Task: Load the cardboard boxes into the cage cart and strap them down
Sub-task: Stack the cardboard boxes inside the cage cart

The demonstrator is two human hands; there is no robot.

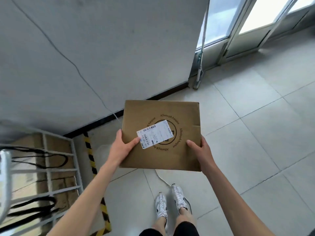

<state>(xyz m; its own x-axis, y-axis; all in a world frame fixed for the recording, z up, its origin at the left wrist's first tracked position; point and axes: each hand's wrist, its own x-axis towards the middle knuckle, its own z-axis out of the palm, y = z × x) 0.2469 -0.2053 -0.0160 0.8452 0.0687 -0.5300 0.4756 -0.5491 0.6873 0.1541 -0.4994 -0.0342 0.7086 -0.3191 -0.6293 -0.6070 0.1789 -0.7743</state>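
Observation:
I hold a flat brown cardboard box (pixel 170 114) in front of me above the tiled floor. It carries a round black print and a white barcode label (pixel 154 134). My left hand (pixel 123 147) grips its left edge, thumb on top near the label. My right hand (pixel 201 147) grips its right edge, thumb on top. The white cage cart (pixel 56 169) stands at the lower left. Brown boxes (pixel 56 143) lie inside it behind the bars, and black straps (pixel 39 160) hang across them.
A grey wall with a black skirting runs along the left and back. Yellow-black hazard tape (pixel 90 155) marks the floor by the cart. A white cable (pixel 162 178) trails near my feet (pixel 170 201). Glass doors (pixel 238 26) stand at the back right.

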